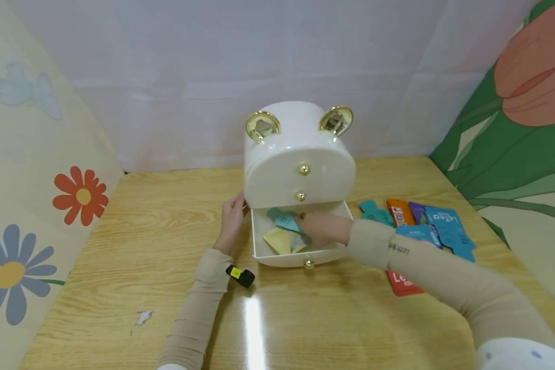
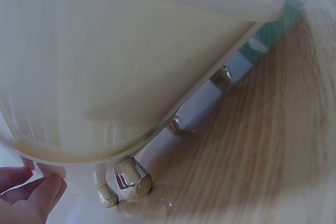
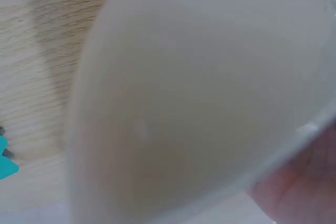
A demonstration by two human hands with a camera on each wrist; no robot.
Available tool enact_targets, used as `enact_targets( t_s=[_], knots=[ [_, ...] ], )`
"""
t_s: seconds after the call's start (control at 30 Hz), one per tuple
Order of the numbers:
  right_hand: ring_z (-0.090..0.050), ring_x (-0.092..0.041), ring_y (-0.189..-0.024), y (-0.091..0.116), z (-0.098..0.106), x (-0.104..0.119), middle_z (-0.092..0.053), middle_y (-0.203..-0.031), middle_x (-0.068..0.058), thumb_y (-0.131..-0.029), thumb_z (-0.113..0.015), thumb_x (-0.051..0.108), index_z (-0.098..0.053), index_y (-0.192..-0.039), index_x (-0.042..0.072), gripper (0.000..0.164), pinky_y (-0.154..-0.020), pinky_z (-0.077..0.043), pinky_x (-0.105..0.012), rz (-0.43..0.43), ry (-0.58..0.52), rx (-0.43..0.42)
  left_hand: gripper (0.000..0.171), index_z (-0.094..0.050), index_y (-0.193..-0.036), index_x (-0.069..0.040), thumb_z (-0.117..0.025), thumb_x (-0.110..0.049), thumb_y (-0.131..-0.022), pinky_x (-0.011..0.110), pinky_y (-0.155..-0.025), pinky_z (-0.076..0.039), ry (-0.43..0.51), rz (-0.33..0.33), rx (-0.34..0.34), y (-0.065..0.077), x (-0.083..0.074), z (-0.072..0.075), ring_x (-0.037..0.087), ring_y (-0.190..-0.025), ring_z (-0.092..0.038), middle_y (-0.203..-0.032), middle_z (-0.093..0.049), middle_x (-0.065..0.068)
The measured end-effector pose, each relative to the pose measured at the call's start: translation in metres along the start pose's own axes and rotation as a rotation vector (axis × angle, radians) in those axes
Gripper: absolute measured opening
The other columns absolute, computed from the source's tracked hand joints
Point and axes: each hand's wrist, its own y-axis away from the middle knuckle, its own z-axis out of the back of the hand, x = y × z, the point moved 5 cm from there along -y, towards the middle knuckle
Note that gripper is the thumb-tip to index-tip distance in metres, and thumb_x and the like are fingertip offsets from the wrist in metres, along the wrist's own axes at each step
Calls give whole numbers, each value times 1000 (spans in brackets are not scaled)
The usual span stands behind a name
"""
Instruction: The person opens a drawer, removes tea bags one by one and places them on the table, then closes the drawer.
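In the head view, a white storage box (image 1: 300, 180) with gold ears stands on the table, its lowest drawer (image 1: 256, 231) pulled out. My left hand (image 1: 232, 218) touches the box's left side; in the left wrist view its fingertips (image 2: 50, 182) rest beside the rim. Inside the drawer, my right hand (image 1: 324, 228) reaches in from the right, its fingertips at a teal packet (image 1: 287, 222). Whether they pinch it is hidden. A yellow packet (image 1: 278, 240) lies below it in the drawer. The right wrist view shows mostly blurred white plastic and part of the hand (image 3: 299, 187).
On the wooden table (image 1: 176, 205), right of the box, lie several packets: teal (image 1: 374, 211), orange (image 1: 401, 211), blue (image 1: 446, 223) and a red one (image 1: 403, 283) partly under the right sleeve. A white cloth (image 1: 180, 103) hangs behind; painted panels flank both sides.
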Motion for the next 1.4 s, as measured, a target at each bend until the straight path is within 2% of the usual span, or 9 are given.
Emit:
enact_targets(
  t_s=[0.17, 0.27, 0.37, 0.47, 0.57, 0.93, 1.17, 1.3, 1.4],
  knots=[
    [-58, -30, -86, 1, 4, 1, -58, -99, -20, -83, -64, 13, -46, -120, -8, 47, -79, -49, -41, 48, 37, -144, 34, -53, -118, 12, -37, -10, -97, 33, -93, -42, 11, 0, -7, 0, 1, 0, 21, -104, -53, -117, -55, 20],
    [-59, -27, -77, 2, 7, 3, -59, -89, -17, -82, -58, 0, -53, -107, -7, 27, -71, -51, -38, 70, 60, -245, 33, -53, -117, 11, -37, -10, -97, 33, -93, -42, 13, 1, -16, -1, 1, 1, 19, -102, -54, -115, -56, 19],
    [-59, -26, -70, 4, 11, 6, -59, -82, -13, -78, -60, -3, -58, -92, -3, 14, -62, -52, -35, 72, 100, -342, 33, -54, -117, 11, -38, -9, -97, 32, -93, -43, 17, 2, -16, -1, 1, 0, 18, -101, -54, -115, -56, 18],
    [-57, -25, -63, 7, 16, 8, -58, -73, -10, -73, -62, -6, -57, -79, 1, 10, -53, -50, -34, 48, 128, -428, 33, -54, -116, 12, -38, -8, -97, 32, -92, -43, 25, -4, -16, -1, 1, 0, 17, -100, -54, -113, -57, 18],
    [-56, -25, -60, 10, 20, 9, -58, -71, -10, -71, -63, -6, -57, -76, 2, 11, -49, -49, -33, 17, 138, -482, 33, -54, -116, 13, -38, -8, -97, 32, -92, -43, 29, -5, -19, -1, 1, 0, 16, -99, -54, -111, -57, 17],
    [-53, -20, -54, 30, 27, 15, -57, -65, -7, -69, -61, -9, -57, -75, 4, 14, -47, -46, -30, -13, 123, -491, 34, -53, -118, 10, -38, -11, -97, 31, -93, -43, 14, -4, -3, -1, 2, 0, 21, -105, -53, -119, -54, 21],
    [-53, -21, -57, 49, 34, 14, -55, -66, -5, -72, -55, -13, -55, -71, 7, 20, -49, -45, -34, 5, 51, -568, 34, -53, -119, 10, -37, -11, -97, 32, -94, -42, 13, 2, 6, -1, 2, 0, 23, -108, -51, -122, -53, 21],
    [-48, -16, -55, 58, 36, 14, -51, -62, -3, -74, -53, -14, -53, -69, 6, 21, -48, -43, -30, 26, 39, -600, 34, -53, -119, 10, -37, -10, -97, 34, -96, -40, 15, 8, -7, -1, 2, 1, 25, -110, -50, -122, -52, 21],
    [-44, -15, -51, 65, 35, 13, -48, -60, -2, -76, -52, -13, -52, -72, 6, 19, -43, -39, -27, -10, 28, -573, 34, -53, -118, 11, -37, -10, -97, 35, -96, -40, 9, 10, -10, -1, 2, 1, 26, -110, -50, -122, -52, 22]
  ],
)
